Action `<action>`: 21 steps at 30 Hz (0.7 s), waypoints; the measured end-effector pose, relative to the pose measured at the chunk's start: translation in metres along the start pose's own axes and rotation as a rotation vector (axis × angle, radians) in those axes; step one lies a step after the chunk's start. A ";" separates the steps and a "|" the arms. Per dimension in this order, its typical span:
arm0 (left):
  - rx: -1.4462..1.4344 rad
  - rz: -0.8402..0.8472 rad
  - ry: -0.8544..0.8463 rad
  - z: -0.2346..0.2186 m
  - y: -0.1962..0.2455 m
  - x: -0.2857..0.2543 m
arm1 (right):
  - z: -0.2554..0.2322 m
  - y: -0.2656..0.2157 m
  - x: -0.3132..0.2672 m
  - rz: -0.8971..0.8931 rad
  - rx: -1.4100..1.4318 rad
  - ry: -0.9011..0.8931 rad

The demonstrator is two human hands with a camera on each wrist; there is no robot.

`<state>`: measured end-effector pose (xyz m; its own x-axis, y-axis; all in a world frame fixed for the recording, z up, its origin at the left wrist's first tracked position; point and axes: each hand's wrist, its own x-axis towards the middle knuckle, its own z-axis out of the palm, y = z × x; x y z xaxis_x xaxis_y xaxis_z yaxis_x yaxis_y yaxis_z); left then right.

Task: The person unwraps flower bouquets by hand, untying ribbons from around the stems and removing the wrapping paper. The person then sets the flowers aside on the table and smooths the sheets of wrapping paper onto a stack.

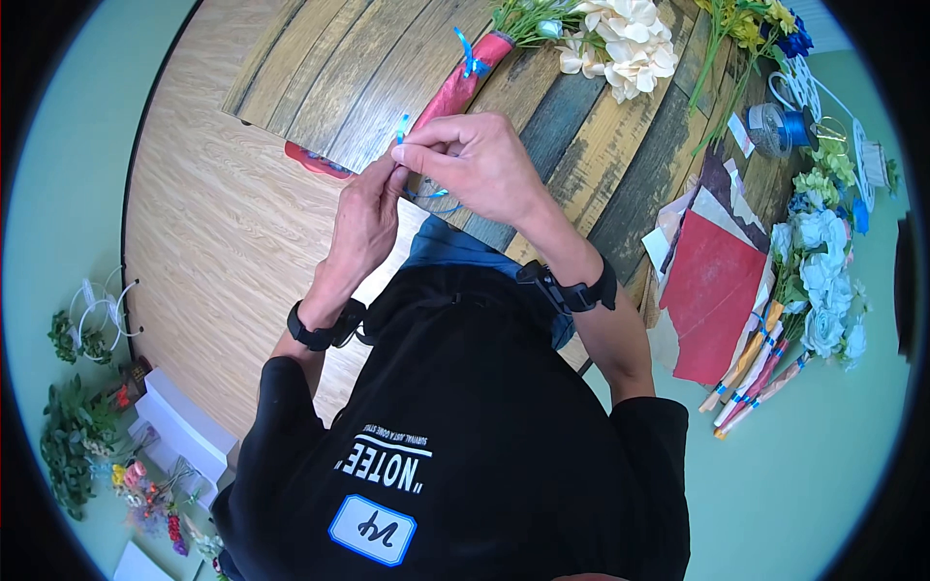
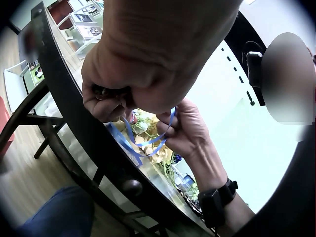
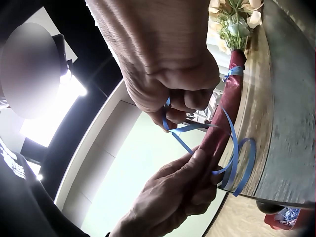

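A bouquet with its stems in dark red wrapping lies across the table edge, a blue ribbon bow tied near its flowers. My left hand grips the lower end of the wrapping, thumb along it in the right wrist view. My right hand is close beside it, curled fingers pinching a thin blue ribbon. Loops of this ribbon hang around the lower wrapping and beside the table edge. In the left wrist view, the left hand hides most of the wrapping.
Cream flowers top the bouquet on the wooden table. To the right are a blue ribbon spool, red paper sheets, and several wrapped stems with pale blue flowers. A red container is below the table edge.
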<state>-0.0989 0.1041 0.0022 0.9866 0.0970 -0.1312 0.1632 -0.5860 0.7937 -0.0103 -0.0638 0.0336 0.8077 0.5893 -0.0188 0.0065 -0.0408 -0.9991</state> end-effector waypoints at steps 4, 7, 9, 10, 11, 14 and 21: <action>-0.033 0.020 0.044 0.000 -0.002 -0.001 | -0.005 -0.010 -0.002 0.083 0.038 -0.039; -0.065 -0.106 -0.031 -0.006 -0.007 -0.002 | -0.016 -0.029 -0.004 0.036 0.062 -0.023; -0.063 -0.085 -0.031 -0.009 -0.007 -0.004 | -0.025 -0.049 -0.008 -0.028 0.043 -0.003; -0.069 -0.082 -0.031 -0.009 -0.007 -0.006 | -0.030 -0.064 -0.009 -0.027 0.037 -0.003; -0.107 -0.084 -0.041 -0.009 -0.007 -0.007 | -0.035 -0.080 -0.010 -0.043 0.056 -0.003; -0.172 -0.073 -0.050 -0.008 -0.007 -0.012 | -0.036 -0.092 -0.005 -0.145 0.013 0.065; -0.098 0.028 -0.034 -0.012 -0.004 -0.022 | -0.059 -0.086 0.005 -0.050 -0.106 0.180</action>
<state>-0.1208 0.1143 0.0092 0.9905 0.0533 -0.1268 0.1362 -0.5065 0.8514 0.0283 -0.1049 0.1220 0.8968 0.4398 0.0471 0.1038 -0.1058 -0.9890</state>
